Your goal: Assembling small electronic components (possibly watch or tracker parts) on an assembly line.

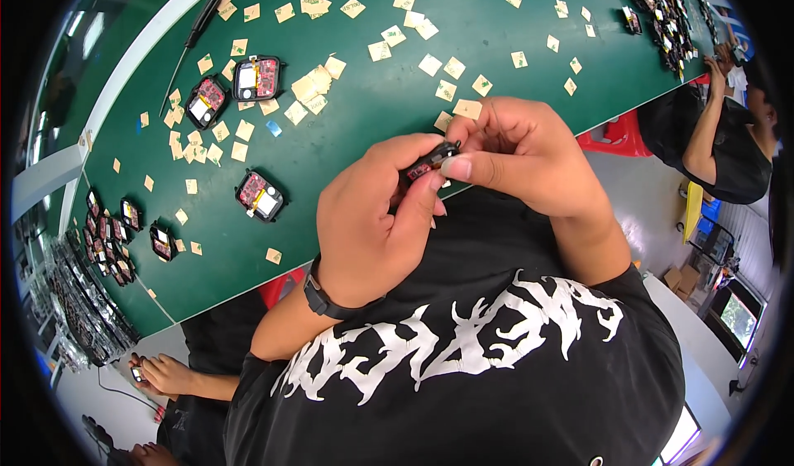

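Note:
My left hand (376,214) and my right hand (517,156) are raised together over the near edge of the green table (364,135). Between them they pinch a small black device (430,162) with a red circuit board showing inside. My left thumb and fingers grip its lower end; my right thumb and fingertips close on its upper end. A black band sits on my left wrist. Three similar open black devices lie on the table to the left: one (260,195) nearest, one (207,100) farther back, and one (256,77) beside it.
Several small beige square stickers (310,86) are scattered over the table. A black screwdriver (194,36) lies at the far left. Rows of devices (107,230) fill the left end, more (662,11) at the right. A co-worker's arm (707,127) shows right, another's hand (161,375) lower left.

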Demonstrator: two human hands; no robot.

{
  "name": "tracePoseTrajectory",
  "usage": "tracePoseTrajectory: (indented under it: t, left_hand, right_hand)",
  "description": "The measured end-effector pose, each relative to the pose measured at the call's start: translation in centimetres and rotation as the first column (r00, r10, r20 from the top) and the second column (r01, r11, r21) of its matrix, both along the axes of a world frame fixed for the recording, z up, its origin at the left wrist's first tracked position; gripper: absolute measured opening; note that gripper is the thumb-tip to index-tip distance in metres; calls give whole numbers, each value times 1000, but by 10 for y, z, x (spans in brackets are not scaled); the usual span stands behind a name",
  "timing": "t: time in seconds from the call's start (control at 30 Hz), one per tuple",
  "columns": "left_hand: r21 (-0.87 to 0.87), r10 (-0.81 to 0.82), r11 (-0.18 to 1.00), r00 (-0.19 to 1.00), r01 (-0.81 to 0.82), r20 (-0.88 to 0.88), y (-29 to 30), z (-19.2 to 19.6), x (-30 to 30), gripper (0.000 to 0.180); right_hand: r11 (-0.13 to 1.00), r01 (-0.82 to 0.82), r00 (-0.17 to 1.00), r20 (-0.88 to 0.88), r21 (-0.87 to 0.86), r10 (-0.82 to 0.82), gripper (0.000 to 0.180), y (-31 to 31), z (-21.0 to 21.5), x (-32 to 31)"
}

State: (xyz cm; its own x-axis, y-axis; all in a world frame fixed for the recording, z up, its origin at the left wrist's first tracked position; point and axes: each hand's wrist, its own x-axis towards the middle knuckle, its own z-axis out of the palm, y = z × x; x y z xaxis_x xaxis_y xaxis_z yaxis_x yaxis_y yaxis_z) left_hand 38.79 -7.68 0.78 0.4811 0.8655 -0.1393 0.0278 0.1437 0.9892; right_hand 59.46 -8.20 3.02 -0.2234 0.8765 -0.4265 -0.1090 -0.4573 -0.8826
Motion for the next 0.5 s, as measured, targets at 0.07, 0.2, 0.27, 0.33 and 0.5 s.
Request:
tracePoseTrajectory:
  t: [0.07, 0.2, 0.27, 0.33, 0.5]
  left_hand:
    - [-11, 7, 1000, 1000, -7, 11, 2, 4, 1, 30]
    - [-250, 52, 968, 978, 1, 202, 8, 8, -1, 32]
    - [-333, 87, 943, 947, 22, 308, 10, 10, -10, 40]
    - [-234, 75, 972, 964, -14, 255, 10, 20, -18, 41]
    - [37, 40, 998, 990, -46, 131, 13, 50, -40, 45]
  right_hand:
    - [1000, -5, 1000, 4, 3, 5, 16, -1, -2, 2]
    - [999, 29, 999, 19, 23, -30, 19, 2, 9, 13]
    - [990, 66, 978, 189, 126, -89, 18, 5, 16, 32]
    - [905, 271, 852, 356, 328, -384, 16, 8, 7, 63]
    - [714, -243, 51, 743, 657, -667, 25, 42, -6, 139]
